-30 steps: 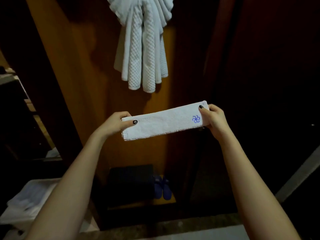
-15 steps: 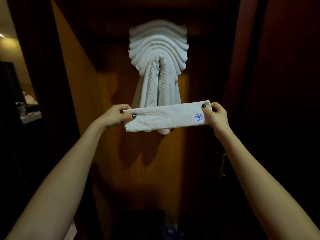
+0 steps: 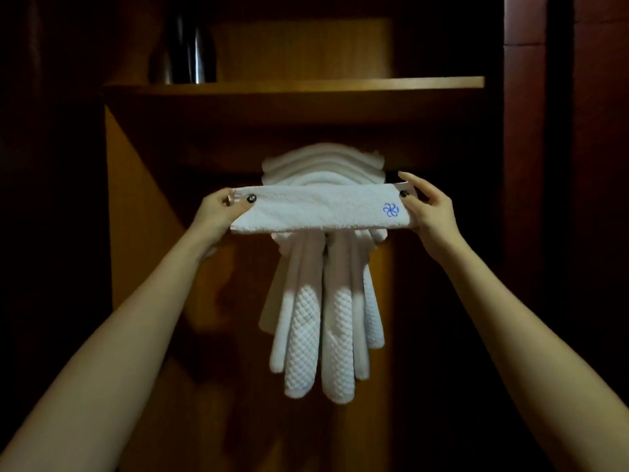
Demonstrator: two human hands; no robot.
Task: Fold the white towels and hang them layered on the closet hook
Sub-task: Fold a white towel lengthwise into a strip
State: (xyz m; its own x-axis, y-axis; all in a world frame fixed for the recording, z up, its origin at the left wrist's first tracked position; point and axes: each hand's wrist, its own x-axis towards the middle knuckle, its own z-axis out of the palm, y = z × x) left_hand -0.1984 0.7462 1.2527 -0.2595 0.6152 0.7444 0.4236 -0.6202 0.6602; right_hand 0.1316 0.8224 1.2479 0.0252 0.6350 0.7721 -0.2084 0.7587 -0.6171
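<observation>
I hold a white towel (image 3: 316, 211) folded into a long flat strip, level across the middle of the view, with a small blue emblem near its right end. My left hand (image 3: 218, 216) pinches its left end and my right hand (image 3: 429, 212) pinches its right end. Behind the strip hang several white towels (image 3: 323, 321), layered in an arch at the top, their quilted ends dangling down. The strip covers the middle of that bundle. The hook itself is hidden by the towels.
A wooden shelf (image 3: 292, 85) runs across the closet just above the hanging towels, with a dark metal vessel (image 3: 190, 49) on it. A wooden side panel (image 3: 136, 212) stands at the left and a dark door frame (image 3: 524, 199) at the right.
Both hands have lifted the folded strip up and levelled it, so it now lies across the upper part of the hanging bundle. My view has tilted up, showing the shelf.
</observation>
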